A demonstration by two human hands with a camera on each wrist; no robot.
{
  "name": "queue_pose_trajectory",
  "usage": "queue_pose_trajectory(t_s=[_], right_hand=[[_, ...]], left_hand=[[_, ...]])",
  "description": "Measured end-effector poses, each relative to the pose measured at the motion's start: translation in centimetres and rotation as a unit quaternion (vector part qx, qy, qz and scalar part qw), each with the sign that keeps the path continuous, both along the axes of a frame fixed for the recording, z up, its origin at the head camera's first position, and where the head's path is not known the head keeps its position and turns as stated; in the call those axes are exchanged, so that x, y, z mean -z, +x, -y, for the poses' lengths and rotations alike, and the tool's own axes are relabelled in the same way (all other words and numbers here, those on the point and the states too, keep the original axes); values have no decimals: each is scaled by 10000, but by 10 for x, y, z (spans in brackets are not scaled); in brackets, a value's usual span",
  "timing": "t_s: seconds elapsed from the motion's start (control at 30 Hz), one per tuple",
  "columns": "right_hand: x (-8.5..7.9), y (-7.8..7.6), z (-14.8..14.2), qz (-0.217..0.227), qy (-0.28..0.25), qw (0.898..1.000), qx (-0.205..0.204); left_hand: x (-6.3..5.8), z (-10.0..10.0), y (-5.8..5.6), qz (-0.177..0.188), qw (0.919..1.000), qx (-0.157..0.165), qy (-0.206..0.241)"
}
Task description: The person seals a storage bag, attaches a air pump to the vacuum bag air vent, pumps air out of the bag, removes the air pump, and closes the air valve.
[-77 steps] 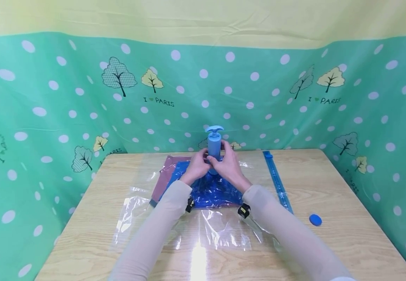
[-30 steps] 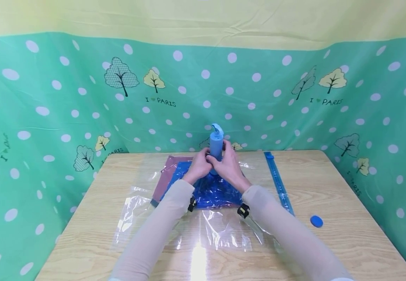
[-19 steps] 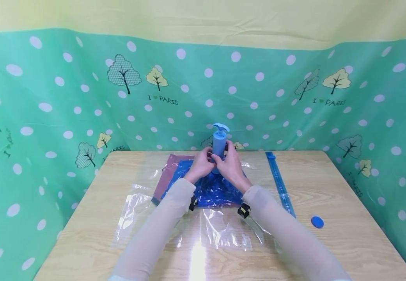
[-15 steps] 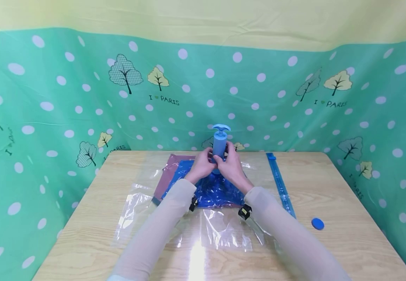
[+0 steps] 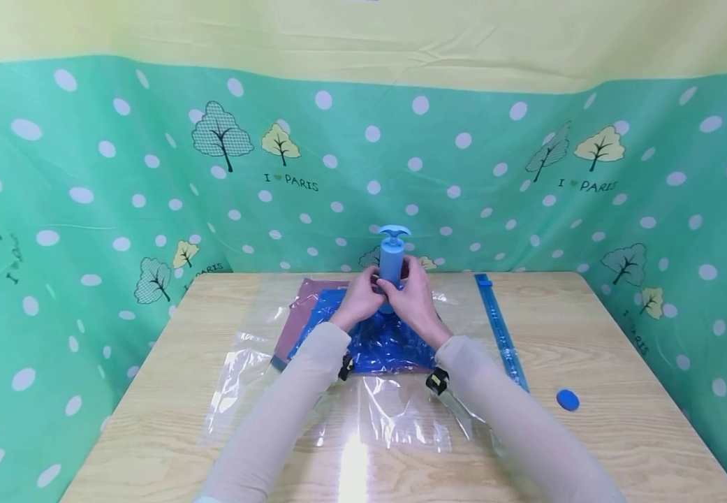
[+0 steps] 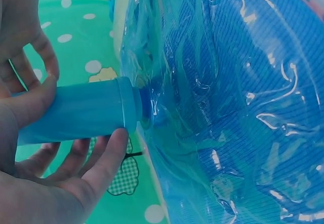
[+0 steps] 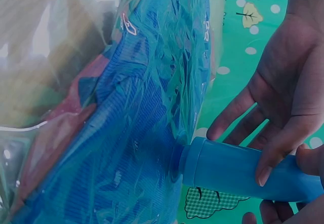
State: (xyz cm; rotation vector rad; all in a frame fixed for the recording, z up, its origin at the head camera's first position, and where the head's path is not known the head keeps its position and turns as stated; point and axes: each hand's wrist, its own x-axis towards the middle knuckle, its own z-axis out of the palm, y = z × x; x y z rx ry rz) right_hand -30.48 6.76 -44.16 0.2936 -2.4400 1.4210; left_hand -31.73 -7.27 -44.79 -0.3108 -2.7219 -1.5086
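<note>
A light blue hand pump (image 5: 391, 260) stands nearly upright, its T-shaped handle at the top. Its lower end meets the valve (image 7: 178, 158) of a clear vacuum storage bag (image 5: 382, 419), seen closely in both wrist views. Inside the bag lie a blue ribbed cloth (image 6: 268, 122) and a pink one (image 5: 297, 321), with the plastic wrinkled around the valve. From the left, my left hand (image 5: 361, 300) grips the pump's lower barrel. My right hand (image 5: 415, 300) holds the barrel from the other side, thumb in front and fingers behind.
A blue zip strip (image 5: 498, 325) with a slider runs along the bag's right side. A round blue cap (image 5: 568, 399) lies farther right on the wooden table (image 5: 149, 419). Behind stands a green dotted curtain (image 5: 338, 161). Black wrist cameras (image 5: 437, 381) sit below the sleeves.
Around a second ago the pump's handle was turned at an angle; now it lies crosswise again. Both hands have kept hold of the barrel. The head view has shifted slightly.
</note>
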Motion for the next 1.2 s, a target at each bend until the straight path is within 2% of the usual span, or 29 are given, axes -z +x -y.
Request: queue_pose_trajectory(t_s=[0.33,0.97,1.2], right_hand=[[-3,2,1,-103,193,9996,-183],[-4,3,-3,-147,106,9996,-216],[-6,7,-5,-114,-35,9995,-283]], left_hand=[[-5,-1,-1,96,9999,26,135],[-7,-2,0,7,10000,68,-16],[-9,5,1,-80,9994,301,160]])
